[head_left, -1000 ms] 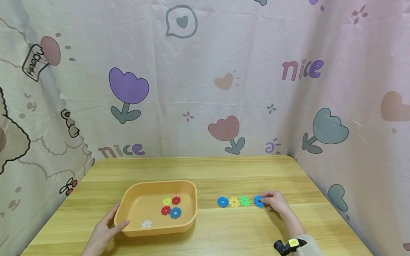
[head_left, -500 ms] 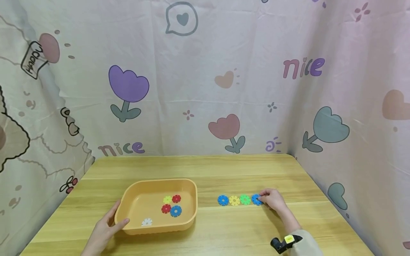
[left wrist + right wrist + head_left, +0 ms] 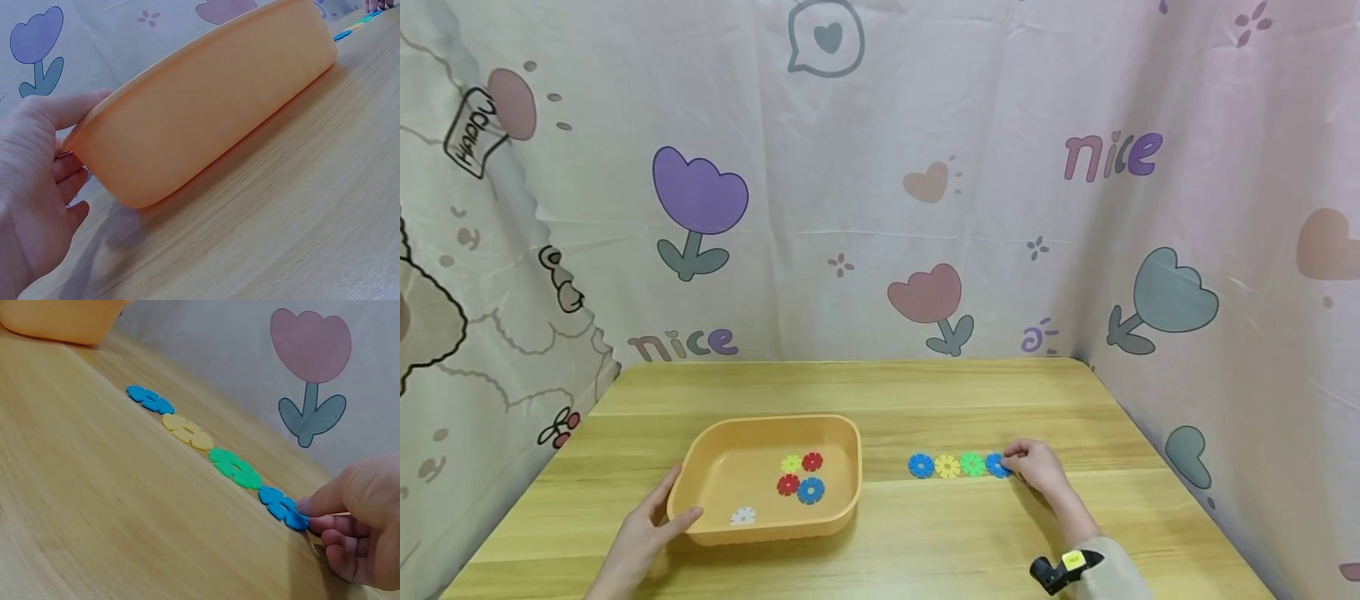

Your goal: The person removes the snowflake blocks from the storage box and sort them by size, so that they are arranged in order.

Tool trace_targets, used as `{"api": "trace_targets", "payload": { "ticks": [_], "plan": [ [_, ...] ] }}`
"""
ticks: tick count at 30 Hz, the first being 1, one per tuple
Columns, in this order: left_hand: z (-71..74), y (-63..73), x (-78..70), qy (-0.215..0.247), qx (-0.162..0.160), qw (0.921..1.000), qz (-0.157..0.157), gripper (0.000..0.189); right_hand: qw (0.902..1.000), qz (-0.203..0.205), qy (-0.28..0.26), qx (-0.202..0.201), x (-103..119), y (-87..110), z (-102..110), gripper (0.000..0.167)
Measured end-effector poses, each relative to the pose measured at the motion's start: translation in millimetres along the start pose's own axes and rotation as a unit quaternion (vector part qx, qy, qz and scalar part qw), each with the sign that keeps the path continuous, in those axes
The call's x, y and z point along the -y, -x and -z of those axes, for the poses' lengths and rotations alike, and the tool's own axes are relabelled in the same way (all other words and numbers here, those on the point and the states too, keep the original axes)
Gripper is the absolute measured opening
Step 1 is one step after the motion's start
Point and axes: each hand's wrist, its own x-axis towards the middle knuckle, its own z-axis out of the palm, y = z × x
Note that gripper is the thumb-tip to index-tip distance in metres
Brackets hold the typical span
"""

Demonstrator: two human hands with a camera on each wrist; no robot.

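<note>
My right hand (image 3: 1041, 468) pinches the right edge of a blue notched snowflake disc (image 3: 273, 496) lying on the table. That disc closes a row running leftward: a green disc (image 3: 226, 469), a yellow disc (image 3: 181, 434) and another blue disc (image 3: 140, 395). Between the green disc and the held blue one, the edges look to be touching. On the left, my left hand (image 3: 642, 527) grips the rim of an orange plastic tray (image 3: 206, 112), thumb over the edge and fingers outside below it.
Inside the tray lie a yellow disc (image 3: 791, 457), two red discs, one of them the upper red disc (image 3: 812, 455), a larger blue disc (image 3: 810, 481) and a white disc (image 3: 742, 511). A printed curtain (image 3: 850, 167) hangs behind the wooden table (image 3: 925, 542).
The right hand has slid the blue disc left until it meets the green disc, closing the gap between them. The left hand keeps its grip on the tray. The head view has tilted slightly.
</note>
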Motion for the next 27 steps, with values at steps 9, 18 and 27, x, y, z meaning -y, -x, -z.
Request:
{"api": "trace_targets", "payload": {
  "ticks": [9, 18, 27],
  "plan": [
    [-0.1, 0.2, 1.0, -0.009, -0.004, 0.9999, 0.003, 0.086, 0.9984, -0.018, -0.053, 0.009, 0.6, 1.6, 4.3, 0.021],
    [0.1, 1.0, -1.2, -0.008, -0.006, 0.9999, -0.007, 0.085, 0.9957, 0.02, -0.085, 0.031, 34.7, 5.5, 7.5, 0.023],
    [-0.3, 1.6, -0.9, -0.01, -0.004, 0.9999, -0.013, 0.084, 0.99, 0.077, -0.092, 0.074, 80.3, 3.3, -5.7, 0.023]
  ]
}}
